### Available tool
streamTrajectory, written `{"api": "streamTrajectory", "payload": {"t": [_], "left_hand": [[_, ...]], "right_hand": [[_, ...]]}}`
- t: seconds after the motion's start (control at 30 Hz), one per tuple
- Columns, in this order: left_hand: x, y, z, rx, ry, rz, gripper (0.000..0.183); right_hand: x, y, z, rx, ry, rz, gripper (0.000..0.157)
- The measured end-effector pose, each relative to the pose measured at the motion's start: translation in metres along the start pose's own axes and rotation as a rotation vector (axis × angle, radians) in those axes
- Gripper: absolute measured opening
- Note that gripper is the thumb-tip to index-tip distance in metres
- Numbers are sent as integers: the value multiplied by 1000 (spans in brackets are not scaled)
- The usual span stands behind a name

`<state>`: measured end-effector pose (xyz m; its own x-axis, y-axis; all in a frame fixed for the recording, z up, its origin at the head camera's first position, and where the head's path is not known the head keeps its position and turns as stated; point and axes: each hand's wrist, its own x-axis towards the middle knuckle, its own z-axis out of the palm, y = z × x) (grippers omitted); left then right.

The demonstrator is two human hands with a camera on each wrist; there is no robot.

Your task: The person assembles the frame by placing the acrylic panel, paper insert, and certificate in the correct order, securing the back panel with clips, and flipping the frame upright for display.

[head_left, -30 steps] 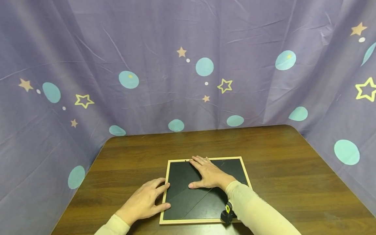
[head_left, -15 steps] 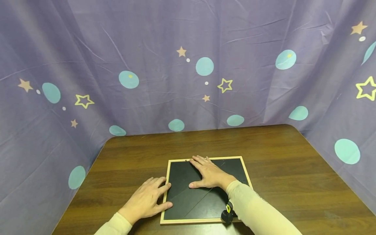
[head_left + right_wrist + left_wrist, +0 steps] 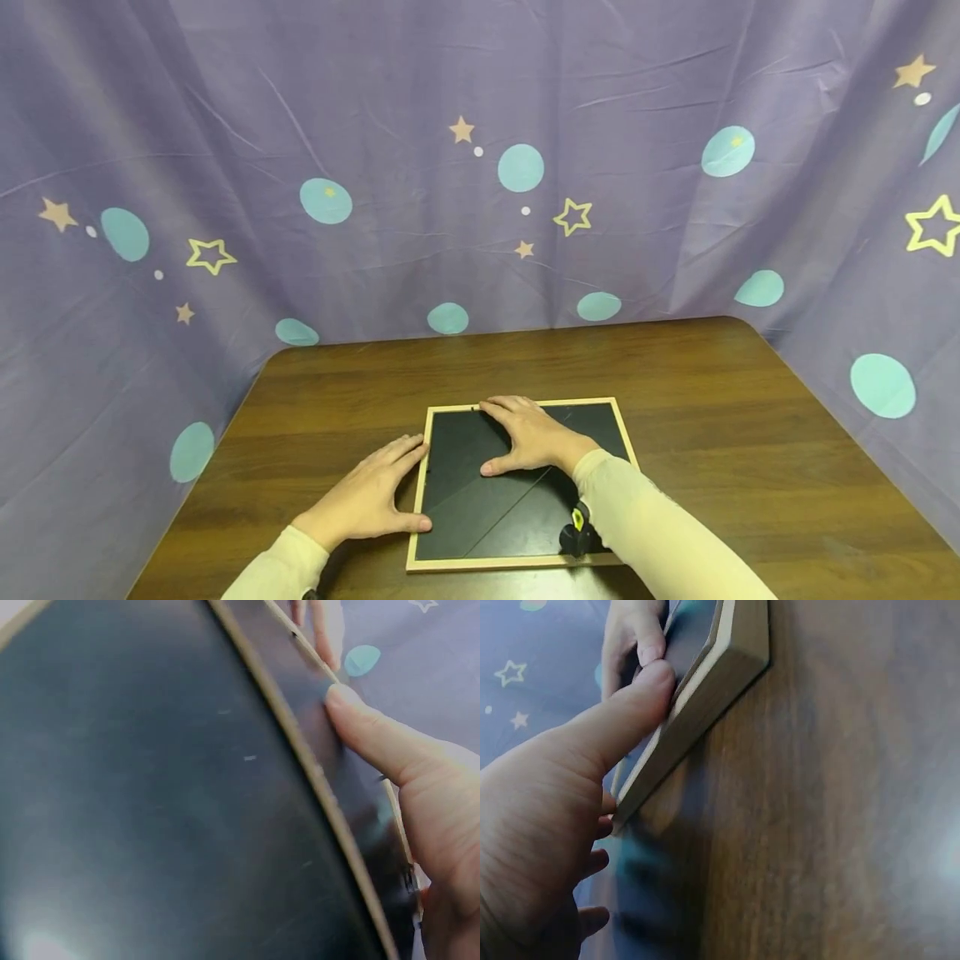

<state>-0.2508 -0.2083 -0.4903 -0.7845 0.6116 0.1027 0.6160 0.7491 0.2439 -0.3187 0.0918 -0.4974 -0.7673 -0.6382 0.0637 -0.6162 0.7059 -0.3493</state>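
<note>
A picture frame (image 3: 487, 565) with a light wood border lies on the table, its black back panel (image 3: 457, 475) facing up. A diagonal edge crosses the panel; in the right wrist view it shows as a raised brown edge (image 3: 315, 772). My left hand (image 3: 367, 496) is at the frame's left side, fingers extended to the border and thumb laid over it. The left wrist view shows that thumb (image 3: 634, 712) on the frame's top edge. My right hand (image 3: 536, 437) is spread over the panel, fingertips at the far border, thumb (image 3: 367, 731) pointing left on the panel.
The brown wooden table (image 3: 337, 392) reaches back to a purple curtain (image 3: 390, 250) with stars and blue dots, which also surrounds both sides. A small black device (image 3: 575, 540) on the right wrist overlaps the frame's near border.
My left fingers have slid a little away from me along the left border. My right fingers have bent slightly at the far border and shifted a little left. The frame stays on the table.
</note>
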Motion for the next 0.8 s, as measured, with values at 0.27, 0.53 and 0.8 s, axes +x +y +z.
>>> {"api": "streamTrajectory", "payload": {"t": [0.27, 0.53, 0.8], "left_hand": [[4, -7, 0, -53, -52, 8, 110], [7, -7, 0, -27, -91, 9, 106], [9, -7, -1, -9, -112, -7, 110]], "right_hand": [[12, -2, -5, 45, -43, 5, 97], [16, 0, 0, 74, -5, 28, 84], [17, 3, 1, 71, -1, 9, 78]]}}
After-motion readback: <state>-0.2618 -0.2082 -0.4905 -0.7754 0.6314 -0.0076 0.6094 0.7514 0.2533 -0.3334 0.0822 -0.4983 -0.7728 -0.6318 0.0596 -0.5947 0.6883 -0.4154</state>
